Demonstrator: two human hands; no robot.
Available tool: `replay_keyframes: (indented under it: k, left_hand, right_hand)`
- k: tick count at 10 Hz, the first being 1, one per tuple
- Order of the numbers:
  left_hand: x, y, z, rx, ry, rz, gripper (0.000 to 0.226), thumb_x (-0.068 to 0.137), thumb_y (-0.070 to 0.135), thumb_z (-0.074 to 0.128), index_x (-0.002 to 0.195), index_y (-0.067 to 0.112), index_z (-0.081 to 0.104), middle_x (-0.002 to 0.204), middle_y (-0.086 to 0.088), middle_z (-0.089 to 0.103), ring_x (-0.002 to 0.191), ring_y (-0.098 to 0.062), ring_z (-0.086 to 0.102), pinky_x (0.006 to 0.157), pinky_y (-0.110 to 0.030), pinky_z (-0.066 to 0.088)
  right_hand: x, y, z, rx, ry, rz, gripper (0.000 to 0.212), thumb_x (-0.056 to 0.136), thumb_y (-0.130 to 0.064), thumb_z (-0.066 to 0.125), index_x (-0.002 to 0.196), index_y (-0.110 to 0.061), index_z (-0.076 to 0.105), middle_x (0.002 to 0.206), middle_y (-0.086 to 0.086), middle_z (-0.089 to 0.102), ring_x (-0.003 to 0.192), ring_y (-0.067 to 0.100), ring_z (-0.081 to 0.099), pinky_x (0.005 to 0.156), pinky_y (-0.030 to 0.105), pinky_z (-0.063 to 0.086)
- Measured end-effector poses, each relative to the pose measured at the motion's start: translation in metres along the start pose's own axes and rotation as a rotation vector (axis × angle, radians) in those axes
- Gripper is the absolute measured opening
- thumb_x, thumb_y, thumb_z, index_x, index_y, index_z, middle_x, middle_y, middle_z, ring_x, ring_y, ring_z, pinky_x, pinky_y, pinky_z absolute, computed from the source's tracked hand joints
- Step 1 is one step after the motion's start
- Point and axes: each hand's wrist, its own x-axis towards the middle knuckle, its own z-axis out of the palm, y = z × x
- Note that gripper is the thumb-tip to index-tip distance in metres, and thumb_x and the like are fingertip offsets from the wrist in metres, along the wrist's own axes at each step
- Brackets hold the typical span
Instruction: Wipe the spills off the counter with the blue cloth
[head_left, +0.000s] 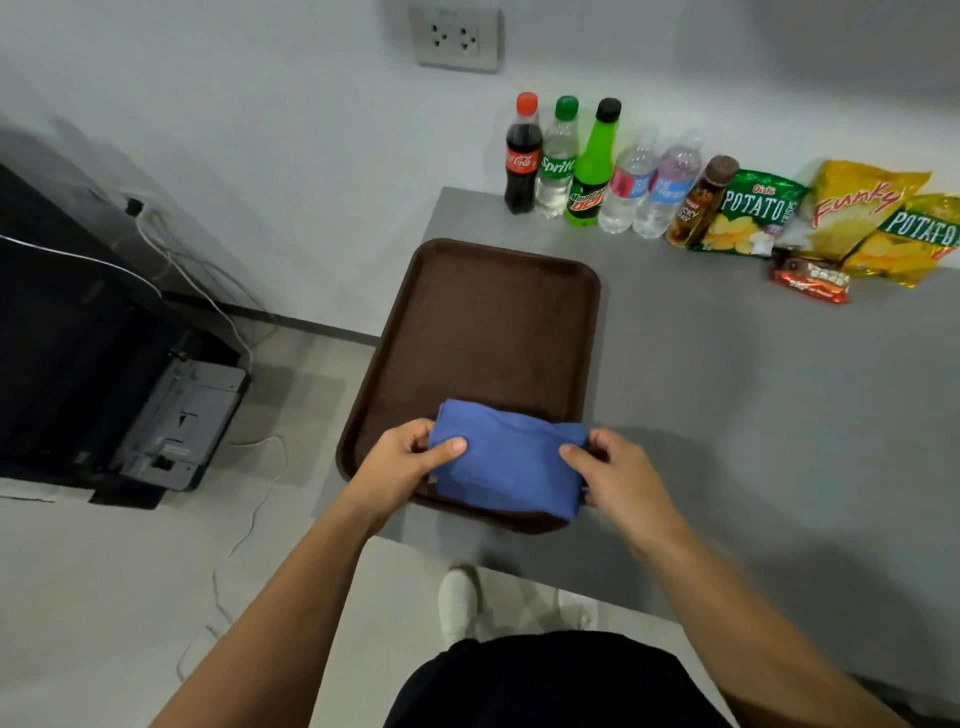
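A folded blue cloth (506, 460) lies over the near end of a brown tray (483, 322), which rests on the grey counter (753, 395). My left hand (402, 460) pinches the cloth's left edge, thumb on top. At the cloth's right edge my right hand (621, 480) grips it the same way. I cannot make out any spill on the counter.
Several bottles (592, 171) line the wall at the counter's far edge, with snack bags (831, 218) to their right. The counter's left edge runs just beside the tray. Below on the floor are a dark appliance (93, 364), white cables (244, 519) and my shoe (460, 603).
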Motion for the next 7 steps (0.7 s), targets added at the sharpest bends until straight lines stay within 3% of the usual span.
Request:
replay_keyframes:
  k: [1,2,3,4,5,6,7]
  left_hand:
    - [0.011,0.0,-0.008,0.18,0.023,-0.026,0.022,0.09,0.024,0.082,0.094,0.005,0.072,0.082,-0.002,0.076,0.076,-0.018,0.067,0.07,-0.037,0.055]
    - [0.019,-0.003,-0.012,0.406,0.041,-0.021,0.024,0.089,0.028,0.083,0.093,0.006,0.072,0.091,-0.011,0.078,0.086,-0.028,0.072,0.081,-0.044,0.057]
    - [0.022,-0.005,-0.013,0.605,0.064,-0.024,0.025,0.088,0.031,0.082,0.09,0.01,0.07,0.087,-0.007,0.076,0.084,-0.027,0.07,0.079,-0.04,0.057]
    - [0.023,-0.003,-0.012,0.623,0.033,-0.07,0.022,0.087,0.027,0.083,0.095,0.011,0.07,0.092,-0.007,0.076,0.085,-0.025,0.072,0.081,-0.046,0.062]
    - [0.021,0.004,-0.011,0.666,0.002,-0.094,0.037,0.085,0.023,0.086,0.114,0.011,0.066,0.106,-0.01,0.074,0.095,-0.028,0.072,0.086,-0.046,0.061]
    - [0.016,0.012,-0.008,0.858,0.008,-0.033,0.077,0.084,0.027,0.085,0.149,0.023,0.044,0.115,-0.012,0.071,0.107,-0.033,0.068,0.091,-0.045,0.056]
    - [0.009,0.027,-0.006,1.076,0.168,0.125,0.092,0.088,0.039,0.079,0.162,0.033,0.025,0.132,-0.005,0.06,0.121,-0.029,0.058,0.092,-0.048,0.055]
  right_hand:
    - [0.004,0.013,0.022,-0.137,0.047,0.07,0.023,0.093,-0.025,0.072,0.099,-0.003,0.068,0.098,0.022,0.073,0.093,0.044,0.07,0.086,0.059,0.055]
    - [0.003,0.019,0.032,-0.232,0.107,0.076,0.021,0.092,-0.027,0.073,0.097,-0.007,0.068,0.098,0.018,0.074,0.087,0.041,0.072,0.084,0.054,0.057]
    - [0.002,0.021,0.036,-0.359,0.167,0.035,0.031,0.092,-0.029,0.074,0.116,-0.01,0.069,0.114,0.012,0.075,0.103,0.035,0.071,0.093,0.044,0.055]
    - [0.003,0.021,0.037,-0.458,0.188,-0.001,0.035,0.093,-0.03,0.073,0.122,-0.011,0.066,0.113,0.009,0.076,0.109,0.033,0.068,0.093,0.041,0.053]
    - [0.0,0.019,0.037,-0.548,0.184,-0.013,0.036,0.093,-0.033,0.072,0.121,-0.013,0.063,0.105,0.008,0.077,0.104,0.033,0.069,0.086,0.039,0.054]
    - [-0.003,0.02,0.039,-0.703,0.191,-0.078,0.042,0.095,-0.037,0.069,0.13,-0.016,0.057,0.116,0.008,0.071,0.107,0.032,0.067,0.086,0.04,0.054]
    - [-0.007,0.017,0.031,-0.73,0.278,-0.134,0.054,0.097,-0.045,0.063,0.143,-0.019,0.051,0.132,0.007,0.062,0.116,0.03,0.063,0.091,0.04,0.053]
